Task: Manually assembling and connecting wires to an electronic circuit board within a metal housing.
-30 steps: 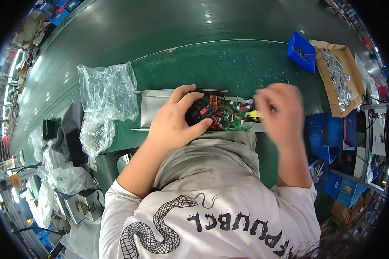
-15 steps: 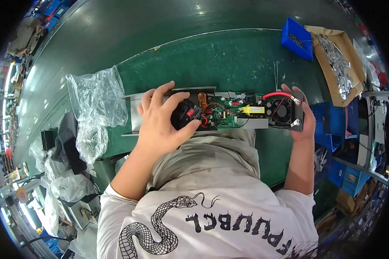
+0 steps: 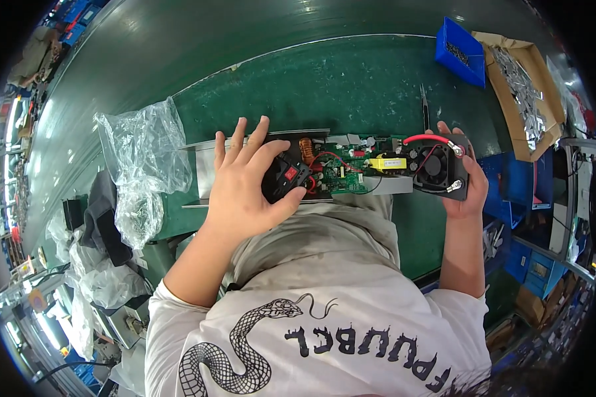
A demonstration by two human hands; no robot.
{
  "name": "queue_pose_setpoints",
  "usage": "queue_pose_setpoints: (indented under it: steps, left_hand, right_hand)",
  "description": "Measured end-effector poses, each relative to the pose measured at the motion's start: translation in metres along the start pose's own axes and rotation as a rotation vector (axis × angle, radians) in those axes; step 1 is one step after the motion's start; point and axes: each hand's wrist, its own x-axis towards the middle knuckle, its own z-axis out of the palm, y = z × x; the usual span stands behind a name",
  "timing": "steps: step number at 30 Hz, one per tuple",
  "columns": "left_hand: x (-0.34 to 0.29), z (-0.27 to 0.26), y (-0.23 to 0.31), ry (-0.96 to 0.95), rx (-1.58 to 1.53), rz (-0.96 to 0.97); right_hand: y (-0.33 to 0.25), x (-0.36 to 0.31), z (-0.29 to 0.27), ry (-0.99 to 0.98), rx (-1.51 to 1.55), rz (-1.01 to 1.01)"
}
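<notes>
Now both hands gripping circuit board (image 3: 351, 173) ends, left hand (image 3: 245, 192), right hand (image 3: 467, 188).

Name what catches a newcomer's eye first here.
The green circuit board at centre, held over the green bench: the left hand grips its black switch panel, the right hand its black fan end. Crumpled clear plastic bags lie to the left.
</notes>
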Motion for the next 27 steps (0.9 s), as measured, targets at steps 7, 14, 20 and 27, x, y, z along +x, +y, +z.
queue_pose_setpoints:
  steps: [7, 14, 20, 27]
  left_hand:
    - [0.001, 0.0, 0.003, -0.015, 0.021, 0.001]
    - [0.0, 0.001, 0.002, -0.01, 0.03, 0.0]
    - [0.0, 0.002, 0.003, -0.016, 0.046, -0.001]
    - [0.0, 0.001, 0.002, -0.009, 0.035, 0.001]
  right_hand:
    - [0.001, 0.0, 0.0, -0.019, -0.039, -0.003]
    - [0.015, -0.004, -0.002, -0.027, 0.192, -0.005]
    - [0.038, -0.013, 0.01, -0.11, 0.359, -0.055]
    - [0.048, -0.013, 0.015, -0.028, 0.312, -0.125]
